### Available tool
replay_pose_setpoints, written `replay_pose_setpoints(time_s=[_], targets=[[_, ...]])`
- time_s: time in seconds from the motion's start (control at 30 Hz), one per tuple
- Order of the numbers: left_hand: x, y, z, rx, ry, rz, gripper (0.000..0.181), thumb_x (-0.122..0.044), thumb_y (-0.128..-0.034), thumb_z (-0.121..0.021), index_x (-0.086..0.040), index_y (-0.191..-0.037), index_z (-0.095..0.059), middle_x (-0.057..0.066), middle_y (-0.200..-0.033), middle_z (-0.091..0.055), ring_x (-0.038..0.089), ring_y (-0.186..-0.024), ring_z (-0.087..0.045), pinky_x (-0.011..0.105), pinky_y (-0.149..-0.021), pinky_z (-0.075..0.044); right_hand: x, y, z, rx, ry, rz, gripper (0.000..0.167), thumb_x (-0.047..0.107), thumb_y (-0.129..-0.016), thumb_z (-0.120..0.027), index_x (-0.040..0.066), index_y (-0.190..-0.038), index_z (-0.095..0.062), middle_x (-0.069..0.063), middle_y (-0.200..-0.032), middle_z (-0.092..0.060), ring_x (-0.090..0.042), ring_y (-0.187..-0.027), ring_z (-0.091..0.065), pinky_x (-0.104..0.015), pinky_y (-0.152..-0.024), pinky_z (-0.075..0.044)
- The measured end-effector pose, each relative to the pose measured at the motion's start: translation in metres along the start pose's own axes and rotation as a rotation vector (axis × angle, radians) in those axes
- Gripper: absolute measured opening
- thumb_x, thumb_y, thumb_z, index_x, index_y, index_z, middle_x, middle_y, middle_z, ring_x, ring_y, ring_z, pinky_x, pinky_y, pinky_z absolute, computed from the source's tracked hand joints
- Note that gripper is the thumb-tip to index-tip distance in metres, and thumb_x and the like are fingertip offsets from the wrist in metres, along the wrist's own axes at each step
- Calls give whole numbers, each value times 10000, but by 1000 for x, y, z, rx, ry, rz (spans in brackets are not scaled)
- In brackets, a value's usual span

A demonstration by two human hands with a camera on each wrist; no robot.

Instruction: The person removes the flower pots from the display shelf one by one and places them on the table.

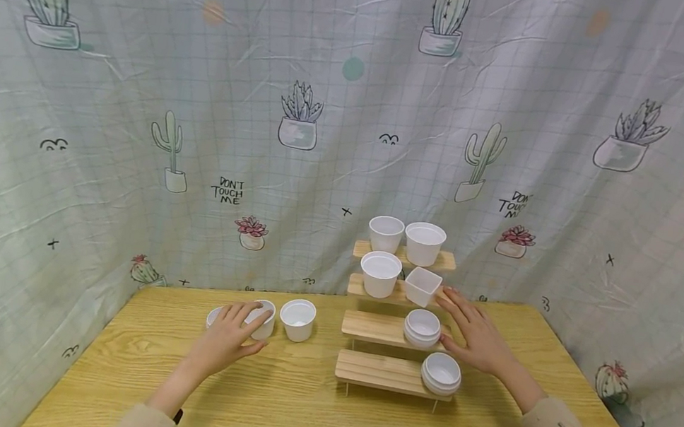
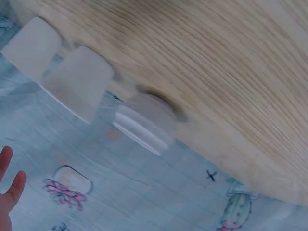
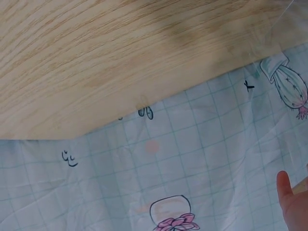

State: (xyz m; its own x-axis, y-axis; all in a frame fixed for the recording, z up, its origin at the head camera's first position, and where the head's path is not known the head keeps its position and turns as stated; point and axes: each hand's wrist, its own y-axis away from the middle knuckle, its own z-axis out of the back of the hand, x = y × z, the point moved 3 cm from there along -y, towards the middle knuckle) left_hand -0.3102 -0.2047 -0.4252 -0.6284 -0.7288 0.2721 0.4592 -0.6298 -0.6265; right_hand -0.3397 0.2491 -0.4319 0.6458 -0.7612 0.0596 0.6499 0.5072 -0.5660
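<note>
My left hand [image 1: 227, 335] hovers with spread fingers above white cups on the table's left side. One tall round cup [image 1: 298, 320] stands right of it; another [image 1: 263, 321] is partly behind the fingers, and a low white bowl [image 2: 147, 122] is mostly hidden in the head view. My right hand [image 1: 480, 337] is at the right side of a stepped wooden stand [image 1: 373, 325], fingers extended near a small square cup [image 1: 422, 287] and a round ribbed bowl [image 1: 422, 327]. Whether its fingertips touch them or the stand, I cannot tell.
Two round white cups stand on the top step, the left one [image 1: 386, 234] beside the right one [image 1: 424, 243]. Another round cup [image 1: 380, 274] is on the step below. A ribbed bowl [image 1: 441, 373] sits at the lowest step's right end. A cactus-print curtain [image 1: 332, 191] hangs behind the table.
</note>
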Motion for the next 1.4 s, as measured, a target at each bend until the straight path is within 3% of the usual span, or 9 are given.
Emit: replay_pose_setpoints(time_s=[0.13, 0.43, 0.7, 0.93, 1.23, 1.4], targets=[[-13, -6, 1, -23, 19, -51, 479, -471, -834, -537, -135, -1175, -556, 113, -1110, -544, 270, -974, -512, 463, -773, -434, 0, 0, 0, 0, -1, -2, 677, 309, -780, -619, 171, -1377, -333, -68, -1452, -273, -240, -1337, -250, -570, -897, -342], [-35, -18, 3, -80, 21, -128, 441, -458, -854, -512, -153, -1170, -558, 82, -1068, -566, 227, -942, -509, 409, -797, -422, 1, 0, 1, 5, -5, -15, 672, 301, -781, -623, 166, -1374, -337, -76, -1448, -274, -253, -1330, -258, -573, -876, -355], [-65, -33, 8, -48, 24, -169, 491, -380, -780, -637, -168, -1208, -522, 51, -1108, -541, 202, -961, -494, 368, -823, -404, 2, 0, 1, -1, -3, -13, 671, 298, -778, -625, 162, -1371, -344, -77, -1445, -281, -238, -1334, -253, -556, -878, -364], [-93, -48, 6, -58, 53, -201, 522, -353, -730, -693, -165, -1189, -531, 55, -1118, -553, 212, -987, -511, 374, -811, -431, 3, 0, 2, -23, -2, 3, 659, 276, -773, -623, 146, -1362, -359, -88, -1434, -298, -237, -1330, -263, -536, -867, -373], [-127, -66, -6, -18, 73, -254, 520, -370, -732, -688, -181, -1191, -532, 34, -1099, -551, 190, -993, -520, 379, -848, -440, 0, 0, 1, -38, 1, 4, 653, 272, -774, -616, 158, -1363, -359, -73, -1436, -299, -201, -1338, -253, -525, -857, -382], [-146, -78, -12, 16, 74, -266, 461, -392, -792, -625, -202, -1198, -520, 15, -1122, -547, 178, -999, -517, 380, -863, -442, 1, 0, 0, -36, -1, 10, 643, 284, -785, -611, 159, -1364, -360, -77, -1431, -309, -220, -1325, -276, -523, -856, -386]])
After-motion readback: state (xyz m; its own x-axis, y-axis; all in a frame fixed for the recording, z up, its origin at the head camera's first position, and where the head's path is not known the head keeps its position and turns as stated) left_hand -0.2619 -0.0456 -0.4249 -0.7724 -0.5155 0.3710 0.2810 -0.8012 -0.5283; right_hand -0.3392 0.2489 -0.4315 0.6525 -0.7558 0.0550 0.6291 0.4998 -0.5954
